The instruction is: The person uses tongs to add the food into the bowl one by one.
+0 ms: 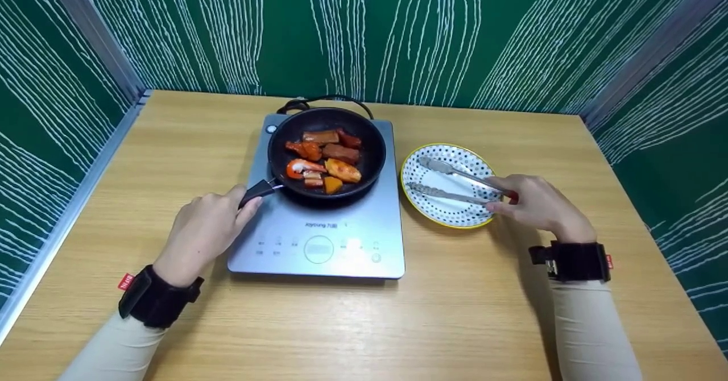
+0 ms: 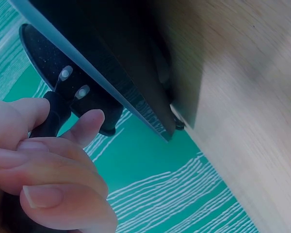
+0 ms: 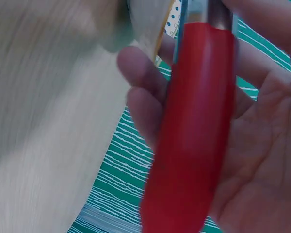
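Observation:
My left hand [image 1: 207, 230] grips the black handle [image 1: 257, 193] of a frying pan [image 1: 375, 170]; in the left wrist view its fingers [image 2: 63, 208] curl round that handle. Inside the pan lie several food pieces: a shrimp [image 1: 294, 169], a yellow-orange piece [image 1: 343, 170] and brown-red chunks [image 1: 341, 153]. My right hand [image 1: 532, 202] holds metal tongs [image 1: 438, 166], their two arms spread over a dotted plate [image 1: 449, 219]. Whether the tips touch the plate I cannot tell. A red grip [image 3: 194, 107] covers the tongs' handle in the right wrist view.
Under the pan stands a silver induction cooker [image 1: 318, 216], its black cable [image 1: 341, 96] looping behind it. The wooden table [image 1: 455, 313] meets green walls [image 1: 387, 34] with white lines at the back and sides. The yellow-rimmed plate is close to the cooker's right edge.

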Available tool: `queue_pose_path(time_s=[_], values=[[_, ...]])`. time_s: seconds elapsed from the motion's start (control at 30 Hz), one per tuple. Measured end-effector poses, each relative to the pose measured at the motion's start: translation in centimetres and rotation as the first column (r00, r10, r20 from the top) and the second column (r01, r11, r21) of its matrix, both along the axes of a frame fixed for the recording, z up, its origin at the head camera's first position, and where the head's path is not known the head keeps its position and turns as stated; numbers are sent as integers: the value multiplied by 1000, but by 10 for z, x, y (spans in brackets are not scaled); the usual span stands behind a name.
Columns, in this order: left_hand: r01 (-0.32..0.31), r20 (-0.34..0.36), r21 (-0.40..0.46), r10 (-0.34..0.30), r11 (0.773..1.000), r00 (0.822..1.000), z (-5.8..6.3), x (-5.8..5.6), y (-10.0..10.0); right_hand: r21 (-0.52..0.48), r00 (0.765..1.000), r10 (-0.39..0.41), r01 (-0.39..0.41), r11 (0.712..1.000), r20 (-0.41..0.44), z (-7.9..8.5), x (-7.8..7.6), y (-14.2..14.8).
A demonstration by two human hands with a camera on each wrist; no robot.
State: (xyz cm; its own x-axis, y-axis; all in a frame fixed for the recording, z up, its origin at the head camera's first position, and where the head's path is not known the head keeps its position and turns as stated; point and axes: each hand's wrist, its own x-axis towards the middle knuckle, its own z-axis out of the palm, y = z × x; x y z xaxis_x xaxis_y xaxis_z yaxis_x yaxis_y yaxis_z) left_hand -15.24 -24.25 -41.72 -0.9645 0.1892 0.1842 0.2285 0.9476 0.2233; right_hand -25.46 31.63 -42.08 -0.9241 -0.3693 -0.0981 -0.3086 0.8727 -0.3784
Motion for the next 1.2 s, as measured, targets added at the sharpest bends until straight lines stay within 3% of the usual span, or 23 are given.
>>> queue_pose_path(time_s=[0.9, 1.2], values=[[6, -1, 5, -6, 1000, 1000, 3, 2, 2, -42, 998, 25, -23, 999, 54, 0, 0, -6], [-1, -18, 23, 2, 1000, 1000, 3, 7, 6, -32, 999, 45, -44, 999, 21, 4, 4, -5]])
